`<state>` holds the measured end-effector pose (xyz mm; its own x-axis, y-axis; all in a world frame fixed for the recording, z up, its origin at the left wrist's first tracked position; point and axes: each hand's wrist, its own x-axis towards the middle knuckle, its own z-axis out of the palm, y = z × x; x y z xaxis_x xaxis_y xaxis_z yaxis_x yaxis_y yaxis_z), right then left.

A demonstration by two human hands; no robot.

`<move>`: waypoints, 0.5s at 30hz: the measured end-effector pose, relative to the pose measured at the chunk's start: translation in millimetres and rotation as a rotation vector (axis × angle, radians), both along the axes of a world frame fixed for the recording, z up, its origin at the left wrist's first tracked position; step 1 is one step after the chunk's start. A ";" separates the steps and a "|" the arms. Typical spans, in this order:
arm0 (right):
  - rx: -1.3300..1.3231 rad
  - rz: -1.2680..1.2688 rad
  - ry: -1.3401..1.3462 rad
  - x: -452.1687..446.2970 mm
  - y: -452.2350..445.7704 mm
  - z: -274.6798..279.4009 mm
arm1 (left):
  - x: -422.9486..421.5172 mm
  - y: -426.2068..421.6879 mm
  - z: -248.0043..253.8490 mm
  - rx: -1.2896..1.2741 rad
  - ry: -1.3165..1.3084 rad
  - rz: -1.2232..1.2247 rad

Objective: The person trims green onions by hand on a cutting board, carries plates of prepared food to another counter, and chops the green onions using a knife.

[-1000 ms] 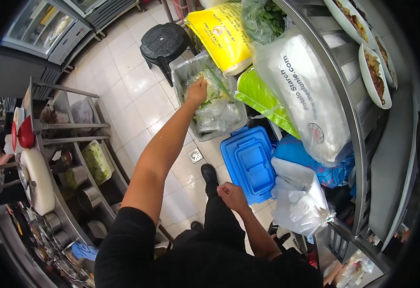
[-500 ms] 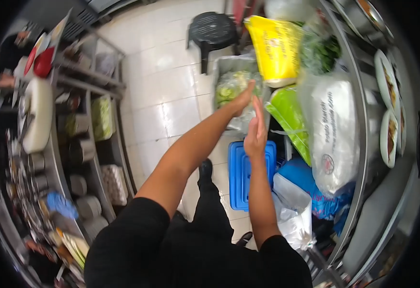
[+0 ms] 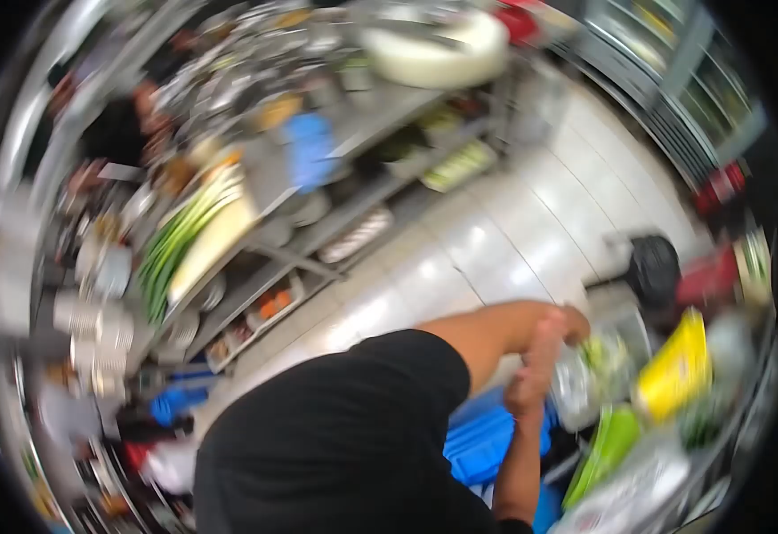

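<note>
My right hand (image 3: 534, 374) is held up with its fingers stretched out together, nothing visible in it. Right beside it, partly behind its fingers, is my left hand (image 3: 575, 324); its fingers are hidden and smeared by motion. The two hands overlap in view, and I cannot tell whether they touch. Just past them stands a grey bin (image 3: 640, 331) with a clear plastic bag of pale green vegetables (image 3: 604, 356) in it. Below the hands is a blue lidded box (image 3: 482, 449).
A yellow bag (image 3: 676, 369) and a green bag (image 3: 604, 452) lie at the right. A black stool (image 3: 653, 270) stands on the tiled floor (image 3: 495, 258). Along the left runs a steel table (image 3: 380, 120) with spring onions (image 3: 189, 227) and a thick white cutting board (image 3: 438, 62). People work beyond it.
My view has swung left, bringing the table, spring onions and fridges into sight. The bin and bags have shifted to the lower right. Both hands stay close together.
</note>
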<state>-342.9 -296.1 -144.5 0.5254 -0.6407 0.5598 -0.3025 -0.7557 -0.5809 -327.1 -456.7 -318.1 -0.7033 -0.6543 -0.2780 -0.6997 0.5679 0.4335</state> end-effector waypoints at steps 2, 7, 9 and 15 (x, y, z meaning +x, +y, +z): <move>0.543 -0.183 0.027 -6.9 -15.1 -36.1 | 57.9 20.6 -22.5 -0.023 -0.004 0.082; 0.508 -0.372 0.304 -64.2 -56.1 -163.3 | 243.3 205.5 -5.4 -0.004 0.206 0.618; -0.021 -0.298 0.378 -53.8 -46.0 -210.4 | 300.9 297.8 -20.4 0.133 0.050 0.841; 0.861 -0.100 0.407 130.8 54.9 -173.6 | 411.6 599.0 -52.6 0.598 -0.043 1.087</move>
